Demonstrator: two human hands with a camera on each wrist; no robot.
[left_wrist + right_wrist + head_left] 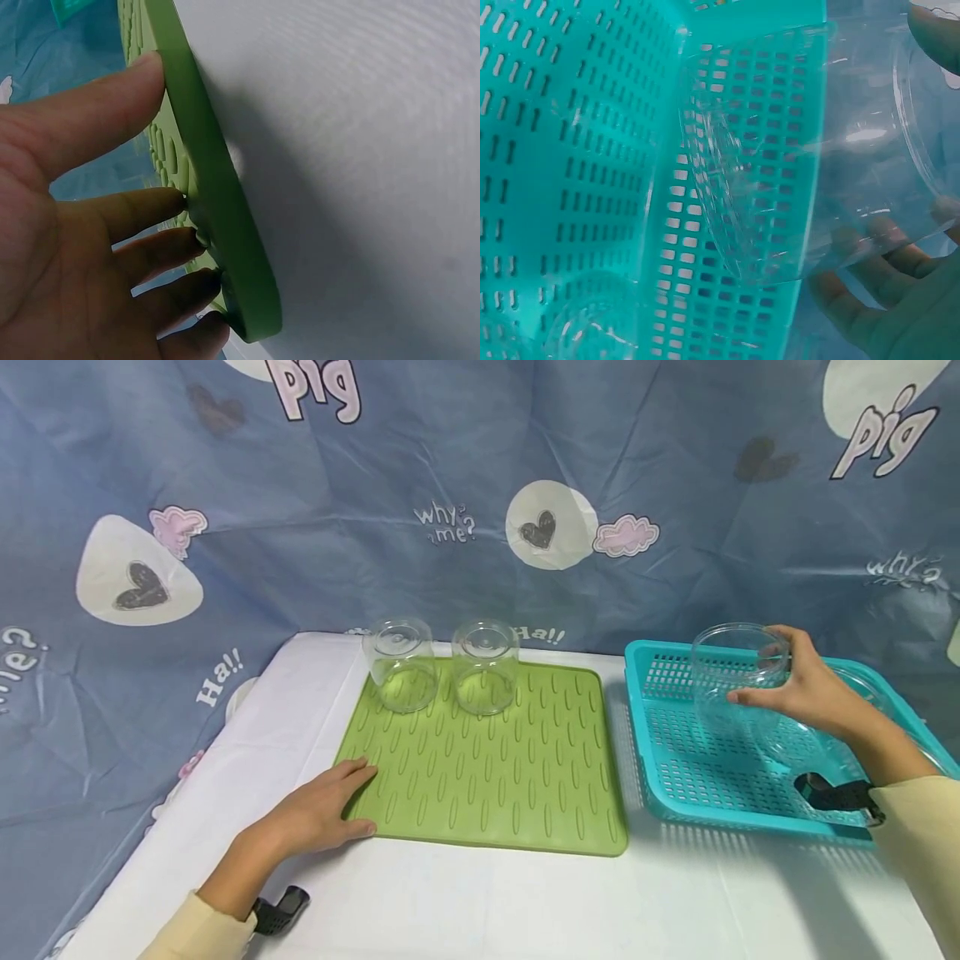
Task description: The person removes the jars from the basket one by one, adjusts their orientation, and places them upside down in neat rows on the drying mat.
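My right hand (813,693) grips a clear plastic cup (722,685) by its side, thumb on one side and fingers on the other, above the turquoise basket (647,760). In the right wrist view the cup (862,142) lies across the basket's perforated wall. My left hand (315,810) rests at the front left corner of a green ridged mat (480,785). Its extended fingers touch the mat (225,195) in the left wrist view. Two clear cups, one at the left (403,672) and one beside it (486,672), stand upside down along the mat's back edge.
More clear cups (787,743) lie in the basket, partly hidden by my right arm. A white cloth (480,910) covers the table. Behind it hangs a blue printed sheet (450,468). Each wrist wears a black band.
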